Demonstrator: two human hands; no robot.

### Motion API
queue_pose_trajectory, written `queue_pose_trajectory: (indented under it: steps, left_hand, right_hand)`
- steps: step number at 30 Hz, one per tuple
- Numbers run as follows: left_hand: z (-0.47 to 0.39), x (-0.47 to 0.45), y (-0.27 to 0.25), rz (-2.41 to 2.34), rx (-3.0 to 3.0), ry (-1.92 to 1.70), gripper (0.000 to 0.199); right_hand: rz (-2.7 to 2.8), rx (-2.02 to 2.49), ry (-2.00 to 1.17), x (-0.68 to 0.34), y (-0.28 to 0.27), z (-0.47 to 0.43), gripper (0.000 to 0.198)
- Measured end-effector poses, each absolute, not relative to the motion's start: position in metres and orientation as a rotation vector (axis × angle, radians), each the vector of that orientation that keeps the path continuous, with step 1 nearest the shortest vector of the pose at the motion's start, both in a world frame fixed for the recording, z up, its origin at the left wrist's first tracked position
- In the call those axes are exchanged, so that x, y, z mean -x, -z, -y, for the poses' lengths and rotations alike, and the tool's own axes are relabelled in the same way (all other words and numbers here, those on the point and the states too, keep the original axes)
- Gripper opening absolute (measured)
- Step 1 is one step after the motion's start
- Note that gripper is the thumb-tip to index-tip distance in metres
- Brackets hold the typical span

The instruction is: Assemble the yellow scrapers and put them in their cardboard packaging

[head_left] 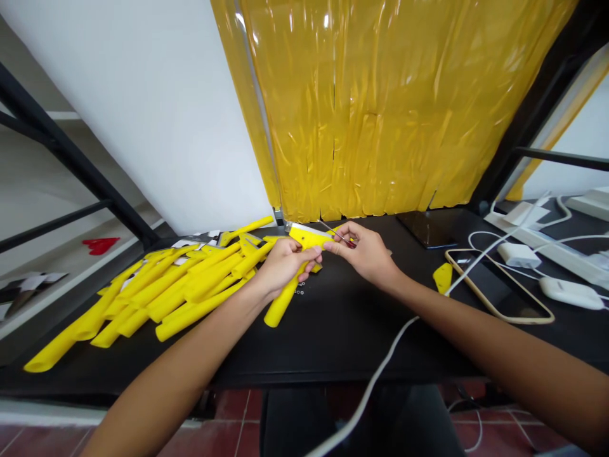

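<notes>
My left hand is closed around a yellow plastic scraper. Its tube-like handle points down toward me, and a pale strip runs along the far edge of its wide head, which has a dark hole. At the head's right end, my right hand pinches a slim metal tool with a reddish part, like a thin screwdriver. The fingers cover most of that tool. Several small nuts lie on the black table just under the scraper.
A pile of similar yellow handles spreads over the table's left side. To the right are a phone, a loose yellow piece, a charger and a power strip. A white cable crosses the front edge. Yellow strip curtain hangs behind.
</notes>
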State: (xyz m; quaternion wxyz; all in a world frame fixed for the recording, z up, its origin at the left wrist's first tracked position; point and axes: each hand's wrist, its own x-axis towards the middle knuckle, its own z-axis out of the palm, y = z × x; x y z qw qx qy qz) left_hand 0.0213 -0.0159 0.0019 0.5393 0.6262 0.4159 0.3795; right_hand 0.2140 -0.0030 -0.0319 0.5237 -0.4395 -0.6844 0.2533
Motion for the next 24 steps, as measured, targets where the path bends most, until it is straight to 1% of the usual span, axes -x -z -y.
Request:
queue_pose_trajectory:
  steps: [3, 8, 14, 24]
  left_hand:
    - [0.012, -0.018, -0.005, -0.994, -1.397, -0.951, 0.024]
    - [0.004, -0.006, -0.015, -1.021, -1.303, -1.105, 0.022]
    - [0.0, -0.001, -0.016, -1.191, -1.391, -1.232, 0.023]
    - [0.002, -0.006, -0.013, -1.257, -1.492, -1.245, 0.023]
  right_hand:
    - [1.655, 0.967, -0.487, -0.216, 0.029, 0.004, 0.03]
    - [1.872, 0.924, -0.188, -0.224, 0.022, 0.01, 0.033]
    - [2.032, 0.989, -0.079, -0.227, 0.027, 0.009, 0.03]
    - [2.1, 0.988, 0.045, -0.225, 0.026, 0.012, 0.028]
